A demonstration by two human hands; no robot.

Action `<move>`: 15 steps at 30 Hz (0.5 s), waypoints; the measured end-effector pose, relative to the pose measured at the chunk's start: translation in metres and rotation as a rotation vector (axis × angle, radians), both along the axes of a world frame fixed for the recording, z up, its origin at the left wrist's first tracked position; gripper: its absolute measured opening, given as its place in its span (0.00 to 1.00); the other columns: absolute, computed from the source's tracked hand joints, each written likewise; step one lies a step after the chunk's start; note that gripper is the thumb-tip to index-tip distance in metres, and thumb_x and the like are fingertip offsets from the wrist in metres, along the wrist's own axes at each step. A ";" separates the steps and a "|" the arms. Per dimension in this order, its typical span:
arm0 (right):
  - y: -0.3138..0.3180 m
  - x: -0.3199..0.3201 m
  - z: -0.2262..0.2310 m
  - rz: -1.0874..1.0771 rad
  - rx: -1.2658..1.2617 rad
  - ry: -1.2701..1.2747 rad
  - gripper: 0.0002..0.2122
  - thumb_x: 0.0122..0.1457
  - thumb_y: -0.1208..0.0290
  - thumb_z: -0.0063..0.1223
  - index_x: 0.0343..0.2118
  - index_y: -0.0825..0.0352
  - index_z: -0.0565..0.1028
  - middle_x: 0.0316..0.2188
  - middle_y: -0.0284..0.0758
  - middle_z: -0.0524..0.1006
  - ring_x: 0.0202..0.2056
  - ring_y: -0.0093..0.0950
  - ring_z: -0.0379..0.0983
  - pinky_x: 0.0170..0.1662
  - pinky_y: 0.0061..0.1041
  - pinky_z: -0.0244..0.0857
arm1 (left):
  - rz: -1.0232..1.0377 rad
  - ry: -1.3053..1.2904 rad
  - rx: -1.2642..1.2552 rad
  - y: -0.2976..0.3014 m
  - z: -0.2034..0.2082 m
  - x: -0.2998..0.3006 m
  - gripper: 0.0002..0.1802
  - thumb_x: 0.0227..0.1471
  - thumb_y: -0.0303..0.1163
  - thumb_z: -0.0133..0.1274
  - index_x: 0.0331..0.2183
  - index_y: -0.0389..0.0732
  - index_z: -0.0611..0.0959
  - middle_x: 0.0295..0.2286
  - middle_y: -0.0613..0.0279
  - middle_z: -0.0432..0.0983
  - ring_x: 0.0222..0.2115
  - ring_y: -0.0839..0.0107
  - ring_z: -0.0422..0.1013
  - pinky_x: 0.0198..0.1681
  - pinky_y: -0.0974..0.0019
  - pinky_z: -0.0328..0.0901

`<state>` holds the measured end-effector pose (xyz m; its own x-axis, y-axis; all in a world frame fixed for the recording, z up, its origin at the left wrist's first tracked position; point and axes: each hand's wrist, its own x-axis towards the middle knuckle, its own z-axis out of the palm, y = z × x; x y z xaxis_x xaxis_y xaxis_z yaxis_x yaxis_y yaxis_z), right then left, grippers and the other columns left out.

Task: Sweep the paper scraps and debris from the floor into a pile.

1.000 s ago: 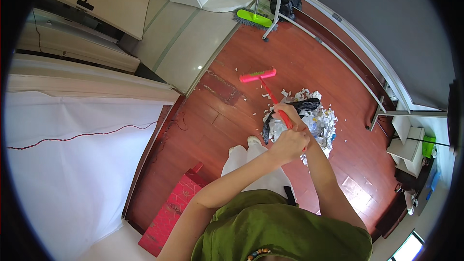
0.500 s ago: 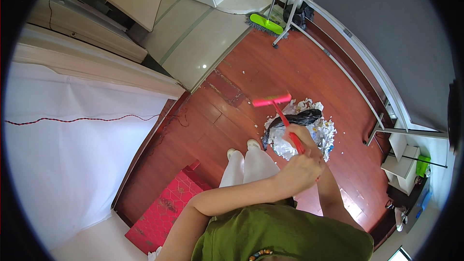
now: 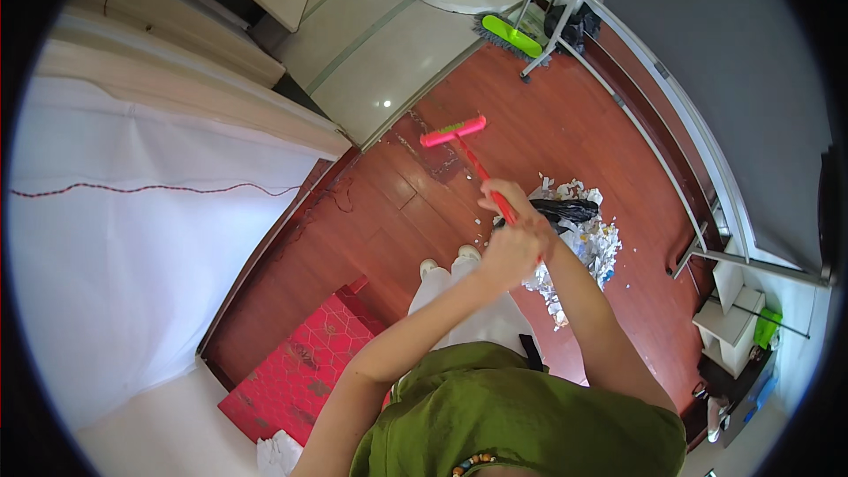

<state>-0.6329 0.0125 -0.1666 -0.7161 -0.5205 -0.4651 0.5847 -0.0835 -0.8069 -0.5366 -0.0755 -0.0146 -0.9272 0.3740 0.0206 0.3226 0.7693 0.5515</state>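
Observation:
With both hands I grip the red handle of a broom with a pink head, held out in front of me; its bristles do not show. My right hand is closed on the shaft farther out, toward the head. Closer to my body, my left hand wraps the handle near its end, slightly blurred. Beyond and right of my hands, a heap of white paper scraps lies on the reddish wood floor, with a black plastic bag on it. My right forearm hides part of the heap.
A red patterned box stands left of my legs. At the far side are a green-headed broom and a wheeled metal frame with a grey panel. White sheeting hangs on the left. A white shelf unit stands at right.
The broom's head has swung left and farther from me, away from the scrap heap. Both hands have moved left with the handle, still gripping it. The whole view has shifted slightly.

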 end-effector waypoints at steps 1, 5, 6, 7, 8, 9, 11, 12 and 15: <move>0.016 0.016 0.000 0.101 0.114 0.223 0.08 0.53 0.75 0.62 0.24 0.67 0.72 0.21 0.32 0.67 0.26 0.22 0.67 0.36 0.26 0.70 | -0.048 -0.029 0.034 0.009 0.007 0.015 0.06 0.43 0.32 0.55 0.23 0.39 0.80 0.27 0.55 0.76 0.32 0.60 0.76 0.26 0.57 0.70; 0.066 0.077 0.032 0.413 0.379 0.855 0.10 0.47 0.76 0.66 0.23 0.65 0.72 0.21 0.38 0.71 0.24 0.35 0.70 0.29 0.31 0.64 | -0.120 -0.120 0.170 0.038 0.049 0.070 0.06 0.44 0.32 0.56 0.24 0.39 0.80 0.24 0.57 0.75 0.29 0.61 0.76 0.26 0.58 0.70; 0.075 0.089 0.042 0.366 0.363 0.929 0.10 0.47 0.76 0.66 0.23 0.65 0.72 0.21 0.41 0.73 0.24 0.39 0.70 0.28 0.32 0.64 | -0.092 -0.012 0.261 0.043 0.057 0.081 0.06 0.44 0.31 0.56 0.24 0.39 0.80 0.23 0.57 0.75 0.28 0.61 0.76 0.26 0.58 0.70; 0.087 0.094 0.049 0.372 0.364 0.932 0.10 0.47 0.76 0.66 0.23 0.65 0.72 0.21 0.41 0.73 0.24 0.39 0.70 0.28 0.32 0.64 | -0.069 0.095 0.352 0.046 0.065 0.086 0.05 0.45 0.31 0.57 0.24 0.39 0.79 0.22 0.58 0.74 0.27 0.61 0.76 0.25 0.58 0.70; 0.097 0.097 0.057 0.485 0.426 0.866 0.09 0.47 0.75 0.66 0.23 0.65 0.73 0.21 0.41 0.73 0.25 0.42 0.71 0.28 0.33 0.64 | -0.069 0.098 0.354 0.045 0.074 0.086 0.05 0.45 0.31 0.57 0.24 0.39 0.79 0.22 0.58 0.74 0.27 0.61 0.76 0.25 0.58 0.70; 0.105 0.099 0.064 0.596 0.486 0.797 0.09 0.48 0.74 0.66 0.23 0.66 0.73 0.21 0.42 0.73 0.25 0.45 0.71 0.29 0.34 0.64 | -0.083 0.018 0.391 0.042 0.083 0.086 0.05 0.45 0.30 0.58 0.24 0.39 0.79 0.22 0.58 0.74 0.26 0.61 0.75 0.26 0.58 0.70; 0.107 0.098 0.092 0.566 0.481 0.836 0.09 0.48 0.74 0.66 0.22 0.66 0.73 0.21 0.42 0.73 0.25 0.45 0.72 0.28 0.34 0.64 | -0.103 -0.058 0.428 0.029 0.111 0.081 0.06 0.46 0.29 0.58 0.24 0.39 0.78 0.22 0.58 0.74 0.26 0.61 0.75 0.26 0.58 0.70; 0.107 0.098 0.103 0.538 0.470 0.872 0.09 0.49 0.73 0.65 0.22 0.67 0.74 0.20 0.41 0.73 0.25 0.45 0.72 0.28 0.35 0.64 | -0.103 -0.056 0.431 0.020 0.127 0.075 0.06 0.46 0.29 0.59 0.24 0.38 0.78 0.22 0.58 0.74 0.26 0.61 0.75 0.26 0.58 0.70; 0.089 0.097 0.131 0.448 0.545 0.853 0.09 0.51 0.73 0.65 0.22 0.68 0.73 0.21 0.41 0.73 0.26 0.45 0.72 0.28 0.35 0.64 | -0.092 -0.015 0.420 0.011 0.144 0.072 0.07 0.47 0.29 0.59 0.23 0.38 0.78 0.22 0.58 0.74 0.27 0.61 0.75 0.26 0.58 0.71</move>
<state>-0.5356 0.1017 -0.0356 -0.7086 -0.6886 -0.1543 -0.2926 0.4856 -0.8237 -0.4643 -0.0647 0.1299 -0.8918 0.4167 0.1760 0.3690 0.4452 0.8159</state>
